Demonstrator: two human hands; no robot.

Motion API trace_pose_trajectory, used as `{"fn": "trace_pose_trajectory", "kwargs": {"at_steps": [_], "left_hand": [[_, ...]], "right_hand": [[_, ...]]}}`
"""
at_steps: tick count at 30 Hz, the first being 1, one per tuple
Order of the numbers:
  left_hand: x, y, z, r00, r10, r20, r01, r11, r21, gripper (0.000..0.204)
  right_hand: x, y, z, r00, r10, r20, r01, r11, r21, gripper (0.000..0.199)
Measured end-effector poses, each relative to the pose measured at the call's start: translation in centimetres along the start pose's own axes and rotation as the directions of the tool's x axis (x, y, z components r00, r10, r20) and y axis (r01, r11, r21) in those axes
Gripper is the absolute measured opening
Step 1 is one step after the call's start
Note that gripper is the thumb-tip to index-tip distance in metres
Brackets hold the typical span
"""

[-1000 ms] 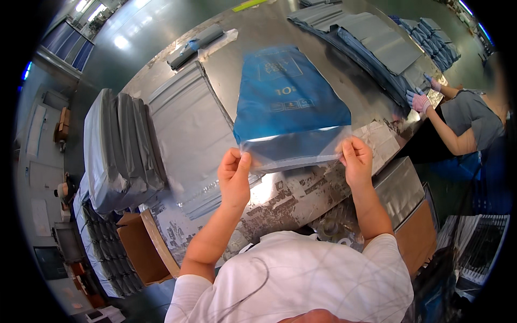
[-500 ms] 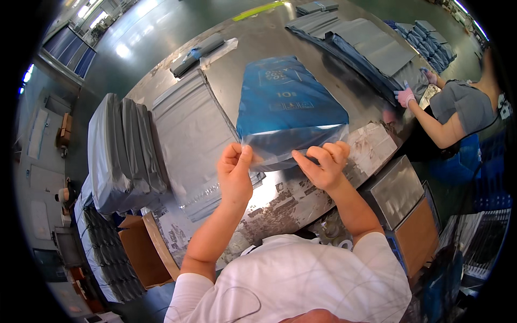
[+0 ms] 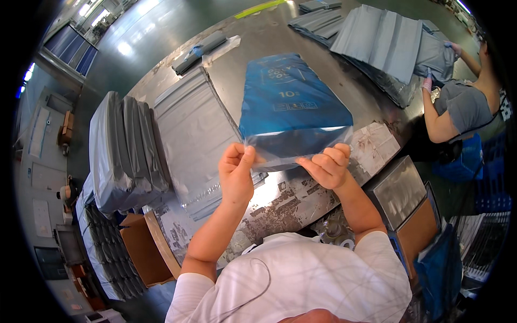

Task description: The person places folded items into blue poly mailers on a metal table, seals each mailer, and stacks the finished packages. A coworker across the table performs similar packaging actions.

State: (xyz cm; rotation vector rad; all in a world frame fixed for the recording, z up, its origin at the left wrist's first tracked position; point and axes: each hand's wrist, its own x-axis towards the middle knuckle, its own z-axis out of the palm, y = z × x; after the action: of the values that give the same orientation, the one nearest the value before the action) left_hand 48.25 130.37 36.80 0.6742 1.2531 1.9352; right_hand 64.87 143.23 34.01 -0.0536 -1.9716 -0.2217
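A blue pack with white print [image 3: 293, 110] lies on the metal table in front of me, inside a clear plastic bag [image 3: 277, 160]. The bag's near edge sticks out past the pack toward me. At the left corner of that edge, my left hand [image 3: 236, 171] pinches the film between thumb and fingers. My right hand [image 3: 327, 168] grips the same edge near its right corner, fingers curled and thumb pointing inward along the film. Just left of the pack lies a flat pile of grey plastic bags [image 3: 194, 126].
Thick grey bundles [image 3: 123, 153] stand at the table's left edge, above an open cardboard box [image 3: 142, 250]. A rolled grey bundle [image 3: 199, 52] lies farther back. At right, a gloved co-worker [image 3: 458, 102] handles grey sheets [image 3: 379, 37]. A metal-topped box [image 3: 397, 191] sits near my right elbow.
My right hand's fingers have curled closer along the film edge; my left hand keeps its pinch. The co-worker has lifted and shifted grey sheets toward the right.
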Motion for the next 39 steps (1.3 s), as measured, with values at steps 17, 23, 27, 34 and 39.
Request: {"fn": "trace_pose_trajectory", "kwargs": {"at_steps": [17, 23, 27, 34, 39], "left_hand": [[-1.7, -20.0, -13.0, 0.852, -0.524, -0.022, 0.449, 0.707, 0.546, 0.046], [-2.9, -17.3, -9.4, 0.821, -0.564, 0.084, 0.534, 0.812, 0.234, 0.078], [-4.7, -13.3, -8.0, 0.949, -0.123, 0.291, -0.072, 0.814, 0.577, 0.086], [-12.7, -3.3, -13.4, 0.924, 0.091, 0.373, -0.337, 0.655, 0.676, 0.081], [-22.8, -2.5, -21.0, 0.951, 0.171, 0.256, -0.292, 0.766, 0.573, 0.079]], "right_hand": [[-26.0, 9.2, 9.1, -0.14, 0.68, 0.72, -0.889, -0.407, 0.211, 0.061], [-18.2, 1.6, 5.3, -0.169, 0.355, 0.919, -0.437, -0.863, 0.253, 0.058], [-18.1, -1.7, 1.4, -0.164, 0.389, 0.907, -0.382, -0.872, 0.305, 0.058], [-15.5, -11.4, 1.0, -0.08, 0.43, 0.899, -0.47, -0.812, 0.346, 0.064], [-11.7, -19.7, 2.0, -0.038, 0.267, 0.963, -0.492, -0.844, 0.215, 0.065]]}}
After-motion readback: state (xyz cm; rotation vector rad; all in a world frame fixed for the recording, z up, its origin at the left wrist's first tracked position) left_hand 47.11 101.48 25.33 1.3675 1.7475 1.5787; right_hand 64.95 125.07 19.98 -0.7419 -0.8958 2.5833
